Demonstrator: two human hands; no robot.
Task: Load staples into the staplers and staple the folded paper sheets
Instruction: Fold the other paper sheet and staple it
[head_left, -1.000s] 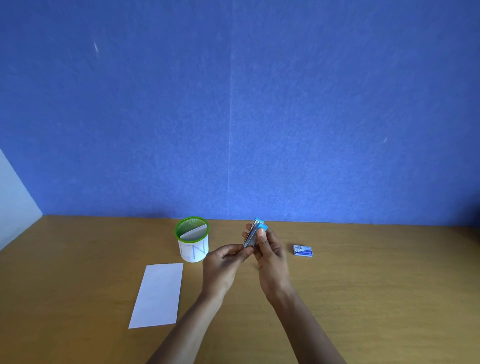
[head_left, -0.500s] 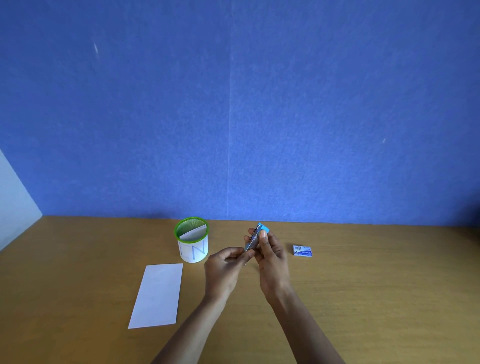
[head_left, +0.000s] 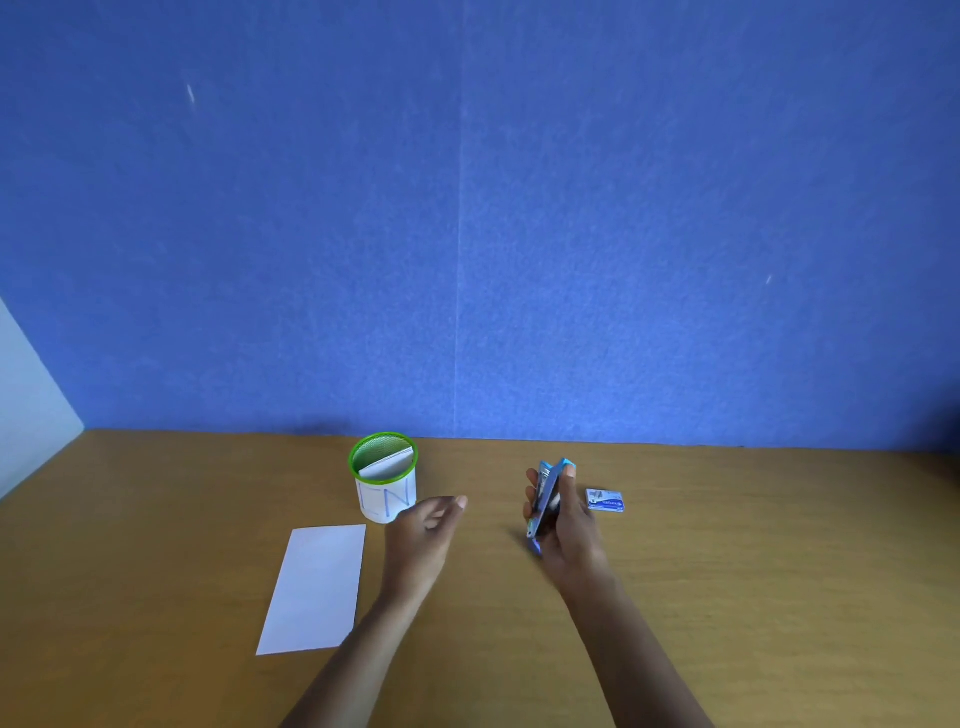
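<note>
Staplers come down to one that we can see, a small blue stapler in our right hand, but we start with the largest thing, the blue wall, which closes the whole far side and meets the wooden desk along its back edge. A pale panel cuts in at the far left corner. The desk runs wide; its right half lies open out to the frame edge, and the near strip between our forearms is bare wood.

On the left a folded white paper sheet lies flat, its long edges running away from us, well short of the desk's left side. Just beyond its far corner stands a green-rimmed mesh cup wrapped in a white label, with another folded sheet upright inside it.

Our left hand hovers just right of the cup, loosely curled, fingers released and gripping nothing; it partly covers the cup's lower right side. A clear gap of desk separates it from our right hand, whose fingers are clenched around the stapler, held raised and nearly upright, tilted slightly, its top seemingly hinged apart at the far end, though blur makes that uncertain. A small blue staple box lies on the desk just right of that hand, apart from it.
</note>
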